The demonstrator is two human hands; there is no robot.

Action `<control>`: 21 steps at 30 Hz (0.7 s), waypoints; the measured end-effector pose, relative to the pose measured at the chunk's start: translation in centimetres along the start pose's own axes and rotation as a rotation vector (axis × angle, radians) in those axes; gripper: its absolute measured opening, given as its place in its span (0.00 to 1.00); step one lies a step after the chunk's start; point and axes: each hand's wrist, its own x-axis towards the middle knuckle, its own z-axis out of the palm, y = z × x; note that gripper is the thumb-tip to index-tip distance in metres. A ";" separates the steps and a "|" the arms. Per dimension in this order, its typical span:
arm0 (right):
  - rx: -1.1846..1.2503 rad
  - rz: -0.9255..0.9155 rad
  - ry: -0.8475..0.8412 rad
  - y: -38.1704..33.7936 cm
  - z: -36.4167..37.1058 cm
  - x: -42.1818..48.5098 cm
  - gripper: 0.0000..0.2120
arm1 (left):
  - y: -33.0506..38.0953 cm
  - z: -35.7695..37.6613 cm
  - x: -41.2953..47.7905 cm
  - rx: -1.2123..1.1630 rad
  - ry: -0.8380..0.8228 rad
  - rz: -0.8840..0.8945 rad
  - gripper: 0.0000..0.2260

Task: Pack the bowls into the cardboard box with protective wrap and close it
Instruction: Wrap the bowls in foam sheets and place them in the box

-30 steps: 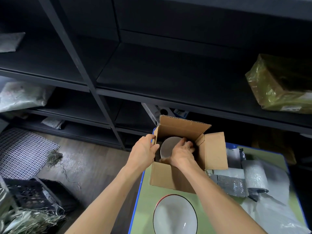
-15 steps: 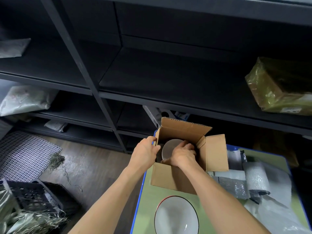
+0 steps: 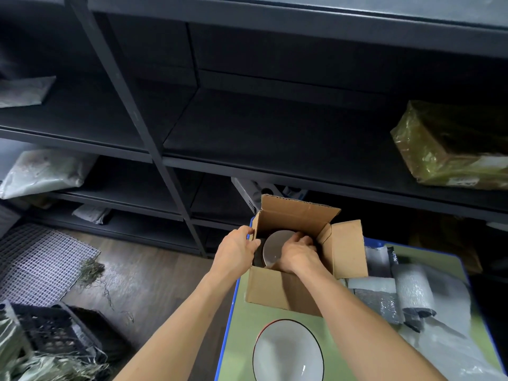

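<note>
Head view, looking down at a green table (image 3: 341,323) with a blue edge, dark shelving behind it. At the left, the left hand (image 3: 237,253) has its grip closed over the left wall of an open cardboard box (image 3: 277,291), fingertips curled over the top edge, steadying it. Inside the box a pale bowl (image 3: 272,250) stands on edge, its open face toward the camera and tilted left. The right hand (image 3: 298,254) reaches in from the near wall, its grip clamped on the bowl's right rim. The bowl lies directly under this hand, with the box walls close on all sides and little spare room. The far flap stands up; the right flap lies folded outward. A second bowl (image 3: 288,353), red-rimmed, sits upright on the table just in front of the box, between the forearms. To the right, rolls and sheets of protective wrap (image 3: 412,288) lie on the table just beside the box.
</note>
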 end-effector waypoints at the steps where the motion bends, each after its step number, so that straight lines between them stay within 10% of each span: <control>1: 0.004 0.005 0.002 0.0 0.0 -0.1 0.58 | 0.0 -0.1 -0.1 0.001 -0.004 0.001 0.17; 11: -0.029 -0.214 0.167 3.7 -1.9 -5.9 0.22 | -1.0 -0.7 -1.9 0.209 0.020 0.139 0.18; 21: 0.120 -0.405 0.411 9.3 1.7 -11.2 0.24 | -2.0 1.1 -6.4 0.301 0.155 0.506 0.16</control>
